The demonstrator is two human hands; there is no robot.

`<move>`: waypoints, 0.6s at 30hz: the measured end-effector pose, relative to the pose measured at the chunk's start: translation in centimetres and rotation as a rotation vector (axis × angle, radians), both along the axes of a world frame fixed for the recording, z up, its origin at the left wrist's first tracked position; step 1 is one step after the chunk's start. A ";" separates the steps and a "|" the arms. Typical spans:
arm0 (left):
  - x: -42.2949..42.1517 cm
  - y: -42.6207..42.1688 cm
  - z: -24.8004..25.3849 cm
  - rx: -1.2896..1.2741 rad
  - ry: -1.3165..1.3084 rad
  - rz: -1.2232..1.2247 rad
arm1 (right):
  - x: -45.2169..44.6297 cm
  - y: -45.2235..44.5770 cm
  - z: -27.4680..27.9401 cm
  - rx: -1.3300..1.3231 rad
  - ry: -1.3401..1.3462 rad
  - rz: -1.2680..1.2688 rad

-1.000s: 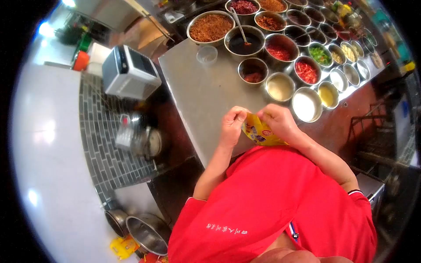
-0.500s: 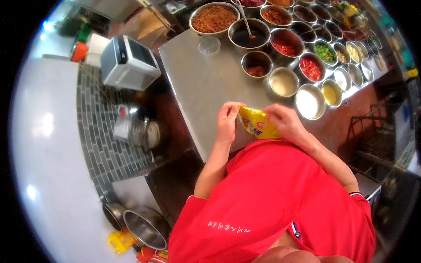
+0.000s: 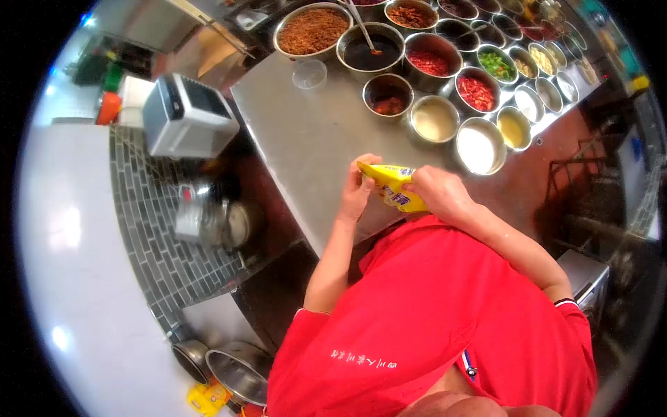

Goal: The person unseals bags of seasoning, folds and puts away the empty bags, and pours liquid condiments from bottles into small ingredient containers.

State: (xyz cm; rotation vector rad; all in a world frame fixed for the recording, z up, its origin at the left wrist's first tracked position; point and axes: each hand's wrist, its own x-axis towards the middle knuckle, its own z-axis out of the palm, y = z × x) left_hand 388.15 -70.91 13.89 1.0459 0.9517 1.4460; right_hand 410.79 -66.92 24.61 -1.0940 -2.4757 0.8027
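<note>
A yellow packet with dark printing is held between my two hands, over the near edge of the steel table. My left hand grips the packet's left end between thumb and fingers. At its right end my right hand is closed on the packet, fingertips on the top edge. Whether the packet is torn open cannot be made out. The nearest bowls are one with white contents and one with beige contents, beyond my right hand.
Several steel bowls of seasonings cover the table's far and right parts. A ladle stands in a dark sauce. Near the far left corner is a clear cup. A white and black appliance stands to the left, metal basins lower left.
The packet has tilted, and its left end now points up and left. My left hand has shifted slightly left and up. The camera view has shifted, so the bowls appear further left.
</note>
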 end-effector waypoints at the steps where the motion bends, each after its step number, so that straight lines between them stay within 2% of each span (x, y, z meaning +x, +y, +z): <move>1: -0.1 -0.2 -0.6 -0.087 0.046 -0.044 | 0.1 -0.2 -0.1 -0.018 -0.001 -0.002; 3: -0.2 -0.7 -2.0 -0.257 0.144 -0.131 | 0.5 -0.4 -0.3 -0.031 0.041 0.014; 4: -0.1 -0.8 -2.7 -0.220 0.121 -0.141 | 0.9 -0.6 -0.5 -0.029 0.080 0.029; 5: 0.2 -1.4 -3.3 -0.293 0.109 -0.143 | 1.6 -0.9 -0.5 -0.031 0.116 0.044; 8: 2.9 -1.8 -1.1 -0.490 0.045 -0.139 | 3.8 -1.5 1.9 -0.075 0.195 0.011; 11: 6.3 -1.4 2.1 -0.307 0.083 -0.267 | 7.2 -1.9 5.8 -0.098 0.242 -0.026; 12: 7.2 -1.0 1.4 -0.342 0.032 -0.392 | 8.6 -2.1 7.0 -0.094 0.221 -0.021; 15: 12.5 0.4 3.7 -0.295 -0.106 -0.532 | 13.4 -2.2 9.2 -0.080 0.200 -0.093; 16: 14.8 0.9 4.4 -0.397 -0.112 -0.558 | 15.4 -2.1 9.7 -0.075 0.198 -0.130; 17: 17.1 1.2 1.9 -0.394 -0.122 -0.603 | 17.4 -1.8 10.1 -0.106 0.193 -0.196; 18: 19.9 1.7 1.6 -0.377 -0.142 -0.675 | 19.2 -1.4 11.4 -0.180 0.222 -0.276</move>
